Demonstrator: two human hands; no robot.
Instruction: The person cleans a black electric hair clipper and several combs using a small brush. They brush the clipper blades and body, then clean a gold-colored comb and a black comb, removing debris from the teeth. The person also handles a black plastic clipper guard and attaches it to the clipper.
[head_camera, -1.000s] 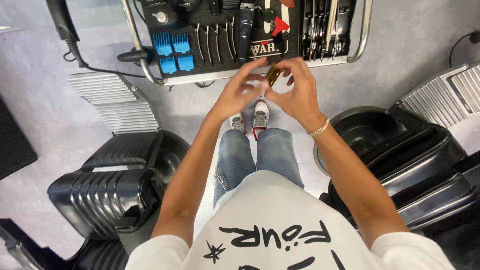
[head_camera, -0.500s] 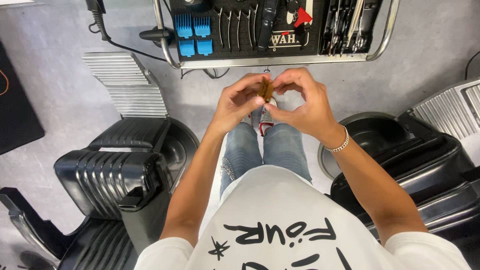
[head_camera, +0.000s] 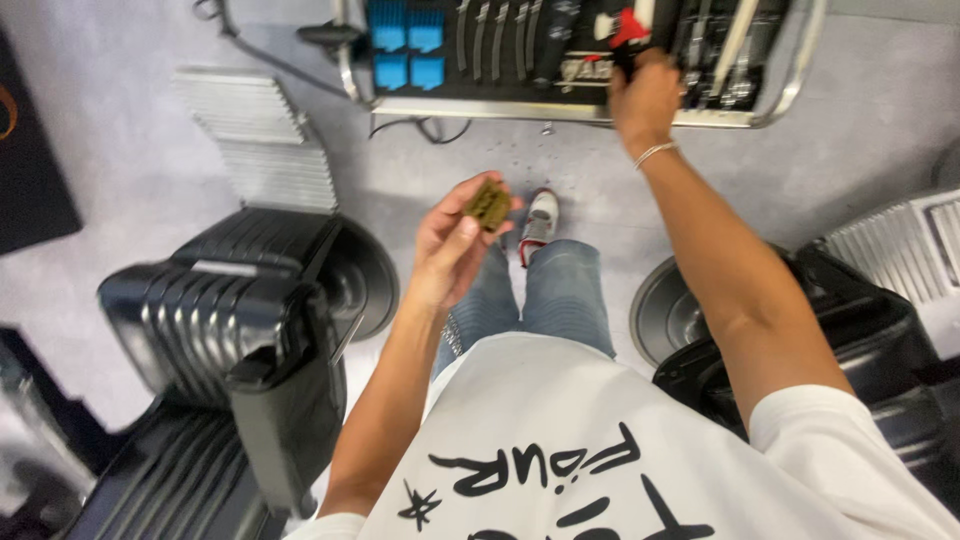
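Metal, plastic, denim and glossy vinyl around me

In my left hand the small blade looks like dull brass-gold metal with a fine ribbed face. My right hand, a thin shiny metal bracelet at the wrist, is at the tray, whose rim is bright brushed metal; its blue combs look like matt plastic. The chair is glossy black padded vinyl, its footrest ridged bare metal. My jeans are faded denim, my shirt soft matt cotton. The floor is smooth grey.
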